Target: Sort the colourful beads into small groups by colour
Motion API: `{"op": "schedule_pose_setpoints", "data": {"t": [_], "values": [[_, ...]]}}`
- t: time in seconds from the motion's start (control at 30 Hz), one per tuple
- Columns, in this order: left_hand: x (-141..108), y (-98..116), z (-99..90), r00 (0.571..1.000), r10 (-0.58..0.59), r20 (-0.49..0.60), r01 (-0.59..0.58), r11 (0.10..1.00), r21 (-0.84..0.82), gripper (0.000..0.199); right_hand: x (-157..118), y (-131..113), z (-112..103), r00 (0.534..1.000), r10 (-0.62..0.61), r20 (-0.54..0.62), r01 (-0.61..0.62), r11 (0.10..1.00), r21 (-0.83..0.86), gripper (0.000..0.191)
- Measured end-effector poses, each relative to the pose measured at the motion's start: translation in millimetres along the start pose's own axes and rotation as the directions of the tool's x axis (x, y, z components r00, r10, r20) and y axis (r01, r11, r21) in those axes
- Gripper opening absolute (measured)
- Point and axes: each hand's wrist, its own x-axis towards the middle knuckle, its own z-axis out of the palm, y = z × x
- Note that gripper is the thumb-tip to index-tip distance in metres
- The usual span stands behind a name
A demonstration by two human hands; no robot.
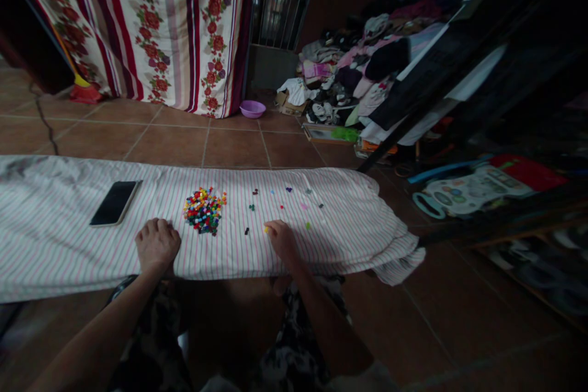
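My right hand (282,240) is low over the striped cloth (349,239), thumb and fingers pinched at a small yellow bead-like piece (266,229). Around it lie little sorted groups: black pieces (247,231), dark green pieces (252,207), a red piece (282,207), pink pieces (304,206) and lime green pieces (308,225). My left hand (157,245) rests knuckles up near the cloth's front edge, fingers curled under; whatever they hold, if anything, is hidden. Between the hands, slightly farther back, sits a heap of mixed-colour pieces (203,211).
A dark-screened phone (114,203) lies left of my left hand. More small groups, brown (255,192) and dark blue (288,190), are farther back. Beyond the cloth are a tiled floor, a purple basin (252,109), a floral curtain (156,30) and a clothes pile (358,67).
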Motion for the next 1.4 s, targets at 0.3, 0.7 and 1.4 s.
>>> {"op": "schedule_pose_setpoints", "data": {"t": [0.3,0.7,1.4], "values": [[-1,0,-0.8,1.0,0.01,-0.019,-0.01,1.0,0.001,0.031,-10,3,3,0.997,-0.067,-0.03,0.066,0.997,-0.037,0.03],[-1,0,-0.8,1.0,-0.004,-0.014,0.004,0.999,-0.036,0.031,-13,5,8,0.996,-0.051,-0.071,0.049,0.999,-0.019,0.029],[-2,0,-2.0,1.0,0.008,-0.024,-0.008,1.0,-0.001,0.028,-11,7,13,0.991,-0.085,-0.108,0.091,0.995,0.051,0.023]]}}
